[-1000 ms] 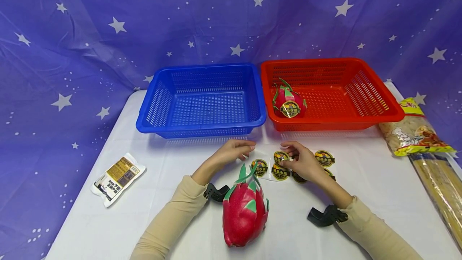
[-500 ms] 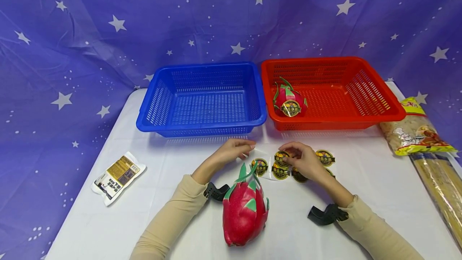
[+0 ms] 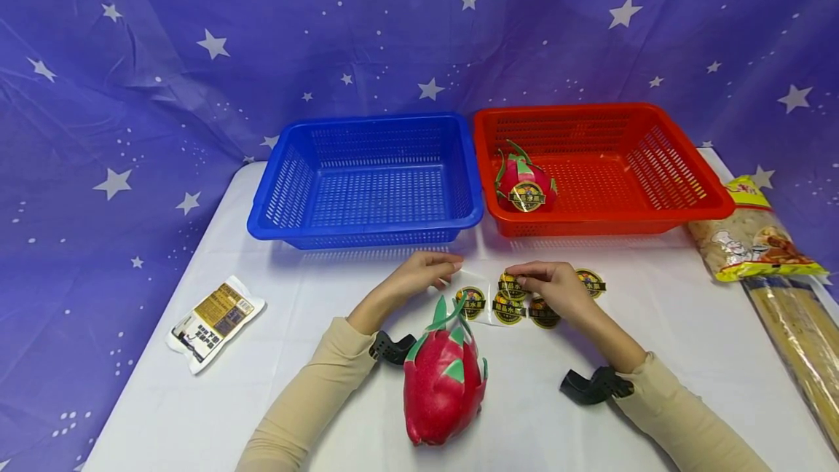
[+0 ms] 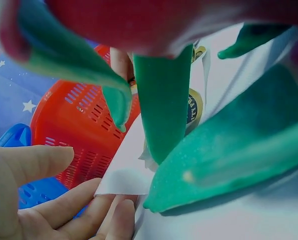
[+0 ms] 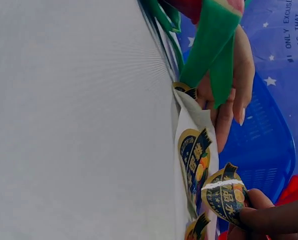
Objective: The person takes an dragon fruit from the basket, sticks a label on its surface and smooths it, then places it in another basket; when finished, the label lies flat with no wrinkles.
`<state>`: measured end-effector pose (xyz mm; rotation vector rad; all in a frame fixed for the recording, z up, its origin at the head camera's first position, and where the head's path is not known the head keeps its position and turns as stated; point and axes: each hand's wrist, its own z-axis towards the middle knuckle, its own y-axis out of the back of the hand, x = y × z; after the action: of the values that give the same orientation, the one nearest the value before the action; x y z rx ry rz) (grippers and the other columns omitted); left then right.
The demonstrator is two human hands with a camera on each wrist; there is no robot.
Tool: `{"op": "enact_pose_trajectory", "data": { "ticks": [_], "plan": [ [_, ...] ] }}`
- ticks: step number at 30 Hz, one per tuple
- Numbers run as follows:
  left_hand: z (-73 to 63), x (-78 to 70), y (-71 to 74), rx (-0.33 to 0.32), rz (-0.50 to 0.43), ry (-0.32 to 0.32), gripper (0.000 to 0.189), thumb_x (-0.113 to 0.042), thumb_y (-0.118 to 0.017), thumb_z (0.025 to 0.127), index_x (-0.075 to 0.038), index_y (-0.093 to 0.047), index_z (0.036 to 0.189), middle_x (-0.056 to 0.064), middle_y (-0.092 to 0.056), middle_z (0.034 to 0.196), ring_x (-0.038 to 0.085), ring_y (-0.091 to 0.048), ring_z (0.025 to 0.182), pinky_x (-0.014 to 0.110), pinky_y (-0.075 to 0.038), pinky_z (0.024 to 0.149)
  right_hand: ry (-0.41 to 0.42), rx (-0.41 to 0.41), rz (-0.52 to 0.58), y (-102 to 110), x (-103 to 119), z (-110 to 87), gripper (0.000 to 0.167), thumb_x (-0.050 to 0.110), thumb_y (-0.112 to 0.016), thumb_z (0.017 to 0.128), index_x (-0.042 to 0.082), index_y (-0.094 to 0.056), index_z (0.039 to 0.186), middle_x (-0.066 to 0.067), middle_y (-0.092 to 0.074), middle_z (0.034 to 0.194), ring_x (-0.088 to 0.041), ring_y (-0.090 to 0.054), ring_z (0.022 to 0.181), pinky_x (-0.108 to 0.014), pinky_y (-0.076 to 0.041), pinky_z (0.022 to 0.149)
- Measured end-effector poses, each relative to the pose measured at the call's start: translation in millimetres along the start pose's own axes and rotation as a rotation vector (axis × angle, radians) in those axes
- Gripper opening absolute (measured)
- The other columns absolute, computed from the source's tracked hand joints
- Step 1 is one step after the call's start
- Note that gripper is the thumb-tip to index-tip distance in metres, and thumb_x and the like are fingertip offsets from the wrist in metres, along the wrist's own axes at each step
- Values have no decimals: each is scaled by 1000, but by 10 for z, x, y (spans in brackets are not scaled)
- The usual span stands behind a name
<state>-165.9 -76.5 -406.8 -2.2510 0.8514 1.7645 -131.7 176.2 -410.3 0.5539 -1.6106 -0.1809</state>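
Note:
A sheet of round black-and-gold fruit stickers (image 3: 470,302) lies on the white table between my hands. My right hand (image 3: 558,288) pinches one sticker (image 5: 223,197) by its edge; in the right wrist view it stands partly off the sheet, whether fully free I cannot tell. My left hand (image 3: 419,277) rests at the sheet's left end, its fingers touching the backing edge (image 4: 124,175) and its thumb held apart. Nearer me lies a large red dragon fruit (image 3: 438,392) with green scales, which block part of the left wrist view.
Behind the sheet stand a blue basket (image 3: 367,233) and a red basket (image 3: 609,221); the red one holds a smaller dragon fruit (image 3: 521,179) bearing a sticker. A white-and-brown pouch (image 3: 215,323) lies left. A food bag (image 3: 754,231) and a long clear packet (image 3: 796,341) lie right.
My right fingers have shifted on the sheet and now pinch the upper sticker, lifting its edge. The right hand has turned slightly. My left hand and the large dragon fruit stay put.

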Motion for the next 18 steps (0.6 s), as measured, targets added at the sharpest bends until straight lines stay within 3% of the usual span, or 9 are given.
{"op": "enact_pose_trajectory", "data": {
  "ticks": [10, 18],
  "plan": [
    [-74, -73, 97, 15, 70, -76, 42, -23, -51, 91, -2, -49, 127, 20, -58, 117, 29, -58, 100, 32, -50, 76, -75, -22, 69, 60, 69, -24, 34, 18, -62, 85, 5, -61, 116, -17, -63, 114, 1, -60, 74, -21, -50, 67],
    [-335, -150, 230, 2, 146, -70, 48, -26, -54, 90, -2, -45, 130, 20, -58, 114, 33, -56, 97, 40, -50, 76, -97, -35, 108, 73, 139, -58, 38, 16, -65, 82, 4, -60, 117, -14, -63, 113, 5, -59, 79, -19, -50, 71]
  ]
}}
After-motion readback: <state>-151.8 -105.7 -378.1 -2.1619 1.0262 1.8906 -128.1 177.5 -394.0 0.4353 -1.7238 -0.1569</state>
